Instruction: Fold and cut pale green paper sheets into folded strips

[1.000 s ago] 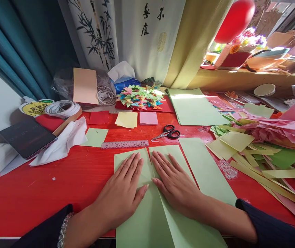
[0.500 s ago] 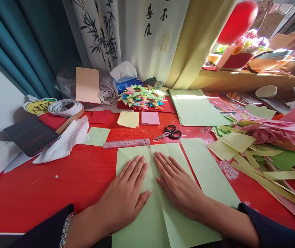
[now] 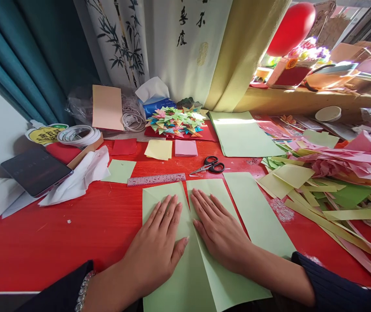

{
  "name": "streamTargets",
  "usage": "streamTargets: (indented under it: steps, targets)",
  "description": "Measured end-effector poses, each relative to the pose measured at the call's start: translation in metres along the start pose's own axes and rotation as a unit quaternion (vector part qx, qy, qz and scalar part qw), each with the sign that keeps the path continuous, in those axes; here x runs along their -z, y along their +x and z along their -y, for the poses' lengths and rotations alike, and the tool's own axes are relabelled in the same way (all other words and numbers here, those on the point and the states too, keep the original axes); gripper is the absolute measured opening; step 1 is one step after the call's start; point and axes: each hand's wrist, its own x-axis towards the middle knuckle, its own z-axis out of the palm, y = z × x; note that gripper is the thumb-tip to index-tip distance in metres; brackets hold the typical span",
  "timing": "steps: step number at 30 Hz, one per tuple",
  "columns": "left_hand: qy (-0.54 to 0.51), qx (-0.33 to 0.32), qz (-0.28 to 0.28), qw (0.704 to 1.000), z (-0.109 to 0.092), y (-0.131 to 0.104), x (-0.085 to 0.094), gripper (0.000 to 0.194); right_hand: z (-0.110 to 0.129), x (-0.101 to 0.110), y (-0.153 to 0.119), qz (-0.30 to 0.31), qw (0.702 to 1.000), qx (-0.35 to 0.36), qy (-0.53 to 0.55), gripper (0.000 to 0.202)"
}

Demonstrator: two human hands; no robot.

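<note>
The left hand and the right hand lie palm down, fingers stretched out and clamped on nothing, on a long pale green paper sheet that sits on the glossy red tabletop and reaches past its near edge. A narrow split shows between the sheet's halves at the far end, one hand on either side. If the hands pull unevenly, the split could stray and leave a ragged edge; the overhanging end, lacking support, might buckle. The right forearm crosses a separate pale green paper strip, which a sideways sweep could drag along. Beyond lie a clear pinkish plastic ruler and black-handled scissors, parted blades pointing left. Loose yellow-green paper offcuts crowd the right. Behind hang a white bamboo-print curtain and a teal curtain; sunlight strikes the windowsill.
</note>
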Motion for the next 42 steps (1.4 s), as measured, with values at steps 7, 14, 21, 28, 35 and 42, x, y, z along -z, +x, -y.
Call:
streamTargets:
  steps: [7, 14, 21, 28, 35, 42]
  targets:
    - [0.020, -0.019, -0.009, 1.000, 0.021, 0.014, 0.004, 0.060, -0.011, -0.003, 0.019, -0.019, 1.000, 0.005, 0.013, 0.052]
    - [0.025, -0.035, -0.018, 0.999, 0.016, 0.015, 0.006, 0.057, -0.004, 0.007, 0.016, -0.038, 0.999, 0.030, -0.012, 0.048]
    - [0.005, -0.007, 0.013, 1.000, 0.008, 0.004, -0.001, 0.061, 0.002, -0.002, 0.002, 0.014, 1.000, 0.019, -0.001, 0.052]
    - [0.021, 0.014, -0.004, 1.000, 0.000, 0.003, -0.002, 0.060, 0.005, -0.003, 0.002, 0.014, 1.000, 0.005, -0.007, 0.051]
    - [0.057, 0.020, -0.014, 0.998, -0.002, 0.001, -0.002, 0.060, 0.005, -0.004, 0.000, 0.003, 1.000, -0.001, -0.004, 0.052]
    - [0.068, 0.014, -0.022, 0.997, -0.001, 0.002, -0.004, 0.058, 0.007, -0.004, 0.001, 0.010, 1.000, 0.001, 0.001, 0.051]
